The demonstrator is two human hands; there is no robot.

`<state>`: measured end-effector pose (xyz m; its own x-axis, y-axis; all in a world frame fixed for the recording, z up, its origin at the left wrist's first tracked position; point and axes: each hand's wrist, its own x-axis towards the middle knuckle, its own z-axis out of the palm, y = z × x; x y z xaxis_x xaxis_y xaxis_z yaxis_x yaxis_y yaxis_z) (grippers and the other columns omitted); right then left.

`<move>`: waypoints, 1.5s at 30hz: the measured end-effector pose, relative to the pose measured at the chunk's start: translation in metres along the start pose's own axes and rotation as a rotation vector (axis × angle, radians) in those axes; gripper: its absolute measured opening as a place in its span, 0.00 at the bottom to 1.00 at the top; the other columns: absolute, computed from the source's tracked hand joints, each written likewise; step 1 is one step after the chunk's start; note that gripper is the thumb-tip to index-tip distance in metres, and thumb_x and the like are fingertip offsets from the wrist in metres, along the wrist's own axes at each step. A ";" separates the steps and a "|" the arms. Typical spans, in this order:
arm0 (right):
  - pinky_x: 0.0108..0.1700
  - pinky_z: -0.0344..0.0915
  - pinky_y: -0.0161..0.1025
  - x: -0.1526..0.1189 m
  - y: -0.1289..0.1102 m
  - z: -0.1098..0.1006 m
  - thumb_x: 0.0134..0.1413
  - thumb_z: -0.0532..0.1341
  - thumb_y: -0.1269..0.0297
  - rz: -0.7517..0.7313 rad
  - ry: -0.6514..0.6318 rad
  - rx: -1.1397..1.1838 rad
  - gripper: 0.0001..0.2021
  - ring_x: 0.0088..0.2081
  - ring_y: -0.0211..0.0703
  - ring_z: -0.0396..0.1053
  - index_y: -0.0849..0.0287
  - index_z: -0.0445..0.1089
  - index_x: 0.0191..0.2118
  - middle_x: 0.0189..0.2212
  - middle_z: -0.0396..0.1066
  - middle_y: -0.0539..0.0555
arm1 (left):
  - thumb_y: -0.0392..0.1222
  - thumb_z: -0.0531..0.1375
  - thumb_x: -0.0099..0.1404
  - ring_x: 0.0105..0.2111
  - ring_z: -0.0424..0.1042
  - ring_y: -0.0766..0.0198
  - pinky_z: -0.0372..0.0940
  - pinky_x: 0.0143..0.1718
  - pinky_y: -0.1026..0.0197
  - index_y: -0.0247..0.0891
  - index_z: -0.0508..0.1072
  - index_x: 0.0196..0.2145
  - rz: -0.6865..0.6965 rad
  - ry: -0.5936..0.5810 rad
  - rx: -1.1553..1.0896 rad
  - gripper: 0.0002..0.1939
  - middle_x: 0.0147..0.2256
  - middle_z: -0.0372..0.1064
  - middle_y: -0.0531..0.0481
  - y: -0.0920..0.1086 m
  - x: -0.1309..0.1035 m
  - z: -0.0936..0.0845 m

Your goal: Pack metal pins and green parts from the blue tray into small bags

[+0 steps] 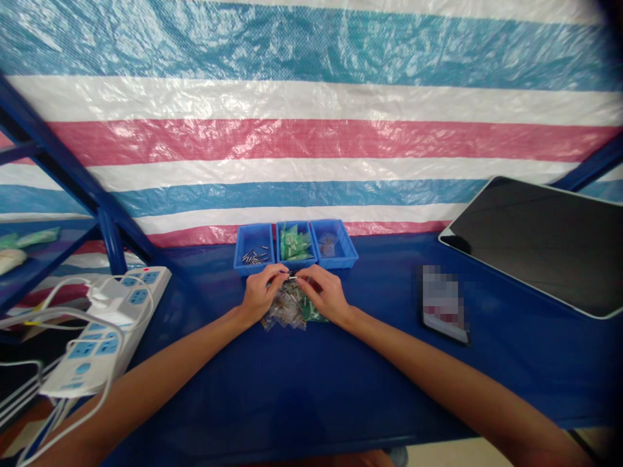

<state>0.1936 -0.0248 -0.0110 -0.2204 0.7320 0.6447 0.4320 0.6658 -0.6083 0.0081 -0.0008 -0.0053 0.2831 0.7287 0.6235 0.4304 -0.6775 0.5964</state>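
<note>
My left hand and my right hand meet above a heap of small clear bags on the blue table. Between their fingertips is a small thin metal part, pinched from both sides. Green packets lie partly under my right hand. Just beyond the hands stand three blue bins in a row: the left bin holds loose metal pins, the middle bin holds green packets, and the right bin holds a few clear bags.
A white power strip with cables lies at the left beside a blue metal frame. To the right are a phone and a large dark-screened device. A striped plastic sheet hangs behind the blue table.
</note>
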 end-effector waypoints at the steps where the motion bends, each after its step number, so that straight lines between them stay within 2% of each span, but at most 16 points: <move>1: 0.34 0.62 0.35 0.000 0.000 0.000 0.61 0.56 0.64 -0.001 0.004 0.002 0.08 0.30 0.38 0.64 0.59 0.70 0.40 0.30 0.69 0.52 | 0.42 0.55 0.66 0.25 0.71 0.70 0.65 0.30 0.69 0.38 0.71 0.39 0.003 -0.002 -0.001 0.08 0.27 0.72 0.54 0.000 0.000 0.000; 5: 0.34 0.62 0.35 0.001 -0.002 -0.001 0.61 0.56 0.64 0.028 0.048 0.009 0.07 0.29 0.37 0.64 0.59 0.70 0.38 0.30 0.69 0.52 | 0.43 0.56 0.66 0.23 0.70 0.71 0.65 0.30 0.69 0.39 0.71 0.43 0.009 0.009 -0.015 0.10 0.29 0.73 0.54 0.001 0.000 -0.001; 8: 0.33 0.62 0.35 0.001 -0.003 -0.002 0.61 0.56 0.64 0.089 0.131 0.025 0.08 0.28 0.37 0.64 0.59 0.70 0.37 0.29 0.69 0.51 | 0.44 0.57 0.65 0.21 0.68 0.72 0.65 0.29 0.68 0.39 0.70 0.46 0.020 0.010 -0.024 0.13 0.31 0.73 0.53 0.002 0.001 -0.002; 12: 0.33 0.62 0.36 0.003 -0.004 -0.003 0.60 0.56 0.63 0.127 0.216 0.048 0.08 0.28 0.37 0.65 0.60 0.71 0.36 0.29 0.70 0.52 | 0.43 0.58 0.65 0.22 0.68 0.72 0.66 0.30 0.67 0.39 0.71 0.44 0.028 0.019 -0.004 0.11 0.31 0.73 0.53 0.004 0.002 -0.002; 16: 0.34 0.63 0.36 0.003 -0.005 -0.004 0.60 0.56 0.63 0.116 0.198 0.060 0.09 0.29 0.38 0.66 0.60 0.71 0.37 0.29 0.70 0.52 | 0.40 0.58 0.65 0.25 0.70 0.70 0.66 0.34 0.66 0.38 0.73 0.38 0.042 0.033 0.031 0.06 0.31 0.73 0.51 0.004 0.003 -0.002; 19: 0.34 0.64 0.36 0.002 -0.005 -0.004 0.60 0.55 0.62 0.117 0.196 0.057 0.09 0.29 0.38 0.66 0.59 0.71 0.38 0.30 0.70 0.52 | 0.39 0.57 0.65 0.27 0.71 0.69 0.65 0.35 0.65 0.37 0.73 0.37 0.061 0.036 0.029 0.06 0.31 0.73 0.51 0.004 0.003 -0.002; 24: 0.30 0.62 0.35 0.001 -0.002 -0.002 0.60 0.55 0.62 0.119 0.160 0.050 0.10 0.26 0.36 0.63 0.58 0.69 0.43 0.30 0.70 0.51 | 0.40 0.56 0.66 0.26 0.69 0.70 0.65 0.33 0.65 0.37 0.73 0.37 0.066 0.044 0.031 0.07 0.30 0.72 0.51 0.005 0.002 -0.003; 29: 0.36 0.64 0.37 0.001 -0.003 -0.002 0.62 0.53 0.62 0.100 0.119 0.031 0.10 0.30 0.39 0.66 0.58 0.70 0.39 0.31 0.70 0.53 | 0.42 0.55 0.66 0.24 0.67 0.70 0.63 0.31 0.66 0.37 0.73 0.35 0.078 0.021 0.064 0.08 0.26 0.70 0.52 0.007 0.002 -0.004; 34: 0.38 0.65 0.38 0.001 -0.002 -0.002 0.62 0.53 0.62 0.089 0.107 0.031 0.11 0.33 0.40 0.68 0.58 0.70 0.43 0.33 0.71 0.54 | 0.44 0.55 0.66 0.23 0.66 0.69 0.62 0.29 0.66 0.37 0.73 0.30 0.057 0.013 0.063 0.12 0.22 0.68 0.53 0.008 0.000 -0.005; 37: 0.40 0.65 0.38 0.001 -0.001 -0.002 0.63 0.52 0.64 0.084 0.103 0.033 0.12 0.35 0.41 0.69 0.58 0.69 0.45 0.35 0.72 0.54 | 0.45 0.55 0.66 0.20 0.65 0.71 0.61 0.27 0.67 0.36 0.72 0.29 -0.048 0.092 -0.024 0.12 0.21 0.67 0.55 0.004 -0.001 -0.003; 40: 0.41 0.64 0.38 0.000 0.000 -0.002 0.63 0.51 0.65 0.079 0.107 0.040 0.12 0.36 0.41 0.69 0.58 0.69 0.45 0.35 0.72 0.54 | 0.45 0.54 0.67 0.16 0.62 0.73 0.59 0.22 0.68 0.36 0.71 0.32 -0.190 0.237 -0.116 0.11 0.20 0.64 0.57 -0.001 0.001 -0.003; 43: 0.40 0.64 0.38 0.000 0.000 -0.002 0.63 0.51 0.65 0.079 0.106 0.037 0.12 0.35 0.40 0.68 0.58 0.70 0.45 0.34 0.72 0.53 | 0.44 0.57 0.65 0.23 0.67 0.70 0.62 0.30 0.66 0.36 0.73 0.32 -0.206 0.421 0.008 0.10 0.23 0.67 0.55 -0.002 0.004 -0.005; 45: 0.40 0.64 0.38 0.000 0.000 -0.002 0.63 0.51 0.65 0.080 0.105 0.032 0.12 0.34 0.40 0.68 0.58 0.70 0.44 0.33 0.71 0.53 | 0.44 0.59 0.63 0.28 0.68 0.68 0.63 0.35 0.64 0.36 0.74 0.31 -0.162 0.485 0.089 0.09 0.27 0.69 0.52 -0.002 0.007 -0.007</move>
<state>0.1956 -0.0252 -0.0101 -0.0928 0.7652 0.6371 0.4156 0.6112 -0.6735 0.0033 0.0045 0.0014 -0.2143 0.6791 0.7020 0.5129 -0.5334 0.6726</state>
